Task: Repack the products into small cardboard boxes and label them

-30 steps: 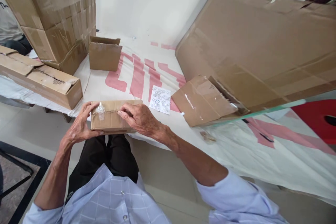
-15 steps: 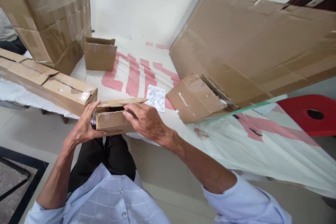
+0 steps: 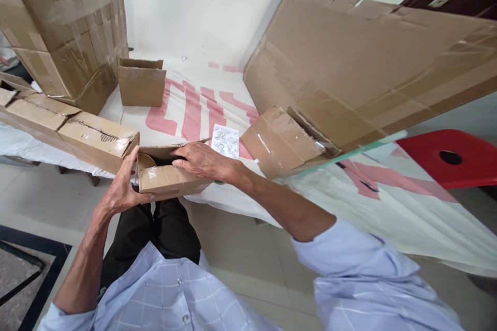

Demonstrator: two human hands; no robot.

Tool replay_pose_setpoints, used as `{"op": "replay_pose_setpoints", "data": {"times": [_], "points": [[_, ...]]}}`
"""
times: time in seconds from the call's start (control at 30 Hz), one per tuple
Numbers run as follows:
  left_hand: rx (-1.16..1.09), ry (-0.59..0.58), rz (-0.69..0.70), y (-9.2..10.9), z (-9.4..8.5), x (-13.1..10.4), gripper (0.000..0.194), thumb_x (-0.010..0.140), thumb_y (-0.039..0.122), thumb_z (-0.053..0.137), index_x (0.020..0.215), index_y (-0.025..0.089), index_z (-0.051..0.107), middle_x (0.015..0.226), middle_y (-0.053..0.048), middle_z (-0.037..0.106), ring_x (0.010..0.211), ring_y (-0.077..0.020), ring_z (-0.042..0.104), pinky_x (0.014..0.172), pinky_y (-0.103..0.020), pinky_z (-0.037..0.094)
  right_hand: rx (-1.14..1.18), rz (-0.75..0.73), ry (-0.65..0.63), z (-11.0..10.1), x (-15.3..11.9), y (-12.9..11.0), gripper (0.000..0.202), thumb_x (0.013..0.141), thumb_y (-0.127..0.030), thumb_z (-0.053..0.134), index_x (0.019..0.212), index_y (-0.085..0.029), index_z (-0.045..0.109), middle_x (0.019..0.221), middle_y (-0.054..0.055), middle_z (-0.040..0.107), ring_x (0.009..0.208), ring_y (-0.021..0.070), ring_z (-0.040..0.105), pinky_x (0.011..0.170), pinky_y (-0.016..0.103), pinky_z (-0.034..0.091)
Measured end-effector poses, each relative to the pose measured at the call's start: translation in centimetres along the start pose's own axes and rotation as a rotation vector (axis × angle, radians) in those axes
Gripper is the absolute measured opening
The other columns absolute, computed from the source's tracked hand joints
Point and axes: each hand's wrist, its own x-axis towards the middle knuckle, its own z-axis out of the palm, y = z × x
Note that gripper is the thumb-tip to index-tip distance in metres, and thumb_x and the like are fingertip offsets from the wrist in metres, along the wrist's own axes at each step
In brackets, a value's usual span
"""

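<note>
Holding the small carton [image 3: 166, 178] by its left end: left hand [image 3: 123, 186] grip wrapped round it. Right hand [image 3: 204, 159] grip is at the opening, just in front of the raised flap; I can't tell if it's pinching. Carton sits at the front edge of the surface [image 3: 180, 139], above the wearer's knees. I've got white cloth with pink-red print [image 3: 192, 108] on that surface. Paper sheet [image 3: 226, 141] just behind the right hand, taped box [image 3: 274, 142] right of it. Low box row [image 3: 97, 137] beside the left hand, open box [image 3: 142, 85] further back, tall taped stack [image 3: 70, 26] at left. Large cardboard [image 3: 349, 62] tilted at right, red stool [image 3: 421, 163] past it. White wall [image 3: 202, 10] behind, tiled floor [image 3: 240, 253] below.
</note>
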Motion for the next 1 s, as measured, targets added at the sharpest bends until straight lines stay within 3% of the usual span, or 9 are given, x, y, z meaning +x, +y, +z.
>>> {"op": "replay_pose_setpoints", "data": {"times": [0.17,0.3,0.37,0.57,0.73,0.8,0.87,0.93,1.0], "points": [[-0.022,0.013,0.018,-0.8,0.5,0.1,0.132,0.076,0.041,0.092,0.177,0.028,0.009,0.181,-0.021,0.023,0.164,-0.0505,0.031,0.119,-0.063,0.052,-0.098,-0.055,-0.128,0.5,1.0,-0.8,0.033,0.108,-0.021,0.046,0.089,-0.018,0.072,0.091,0.010,0.076,0.082,0.0227,0.068,0.075,0.033,0.040],[-0.024,0.019,0.038,-1.0,0.8,0.3,0.134,0.073,0.041,0.093,0.177,0.029,0.009,0.180,-0.021,0.026,0.163,-0.0506,0.034,0.117,-0.062,0.054,0.029,-0.059,-0.035,0.5,0.9,-0.3,0.034,0.104,-0.021,0.044,0.081,-0.017,0.069,0.083,0.008,0.072,0.078,0.0199,0.062,0.074,0.033,0.039],[-0.023,0.028,0.055,-1.1,1.0,0.4,0.136,0.072,0.041,0.094,0.177,0.029,0.009,0.180,-0.021,0.026,0.162,-0.0513,0.034,0.114,-0.061,0.056,0.214,-0.051,-0.053,0.0,1.0,0.4,0.033,0.103,-0.024,0.045,0.085,-0.016,0.072,0.084,0.006,0.073,0.079,0.0188,0.062,0.075,0.032,0.042],[-0.041,0.035,0.070,-1.1,1.2,0.6,0.140,0.069,0.043,0.096,0.177,0.029,0.009,0.178,-0.022,0.029,0.158,-0.0514,0.039,0.110,-0.061,0.058,0.568,-0.064,-0.321,-2.2,2.1,2.8,0.029,0.092,-0.041,0.068,0.104,-0.017,0.081,0.105,0.005,0.081,0.089,0.0187,0.070,0.078,0.029,0.051],[-0.038,0.040,0.072,-1.0,1.2,0.7,0.139,0.070,0.049,0.096,0.177,0.028,0.009,0.177,-0.022,0.032,0.159,-0.0494,0.040,0.122,-0.064,0.049,0.815,0.057,-0.605,-2.9,1.2,2.5,0.061,0.091,-0.051,0.073,0.140,-0.015,0.065,0.105,0.009,0.080,0.072,0.0146,0.070,0.064,0.027,0.054],[-0.038,0.037,0.052,-0.9,1.2,0.8,0.138,0.071,0.051,0.096,0.177,0.028,0.009,0.177,-0.023,0.032,0.159,-0.0499,0.039,0.120,-0.064,0.050,0.761,0.068,-0.541,-2.3,0.6,1.8,0.065,0.092,-0.049,0.072,0.145,-0.014,0.060,0.105,0.009,0.079,0.068,0.0142,0.069,0.063,0.028,0.054],[-0.035,0.037,0.029,-0.9,1.2,0.8,0.137,0.072,0.050,0.095,0.177,0.029,0.009,0.176,-0.022,0.033,0.159,-0.0511,0.039,0.115,-0.064,0.055,0.571,0.052,-0.363,-1.4,0.2,0.9,0.060,0.091,-0.044,0.074,0.142,-0.014,0.063,0.106,0.009,0.078,0.075,0.0165,0.070,0.069,0.031,0.055],[-0.032,0.036,0.034,-0.8,1.2,0.8,0.136,0.073,0.051,0.095,0.177,0.029,0.010,0.176,-0.022,0.033,0.159,-0.0515,0.039,0.112,-0.062,0.057,0.346,-0.009,-0.215,-0.6,0.1,0.2,0.051,0.091,-0.038,0.077,0.136,-0.015,0.068,0.115,0.011,0.077,0.095,0.0233,0.072,0.084,0.035,0.056],[-0.028,0.032,0.062,-0.8,1.1,0.8,0.134,0.075,0.052,0.093,0.177,0.029,0.010,0.175,-0.022,0.034,0.159,-0.0509,0.040,0.113,-0.062,0.057,0.193,-0.077,-0.166,0.0,0.2,-0.2,0.045,0.093,-0.035,0.075,0.134,-0.017,0.070,0.128,0.015,0.075,0.118,0.0311,0.070,0.101,0.043,0.054]]}}
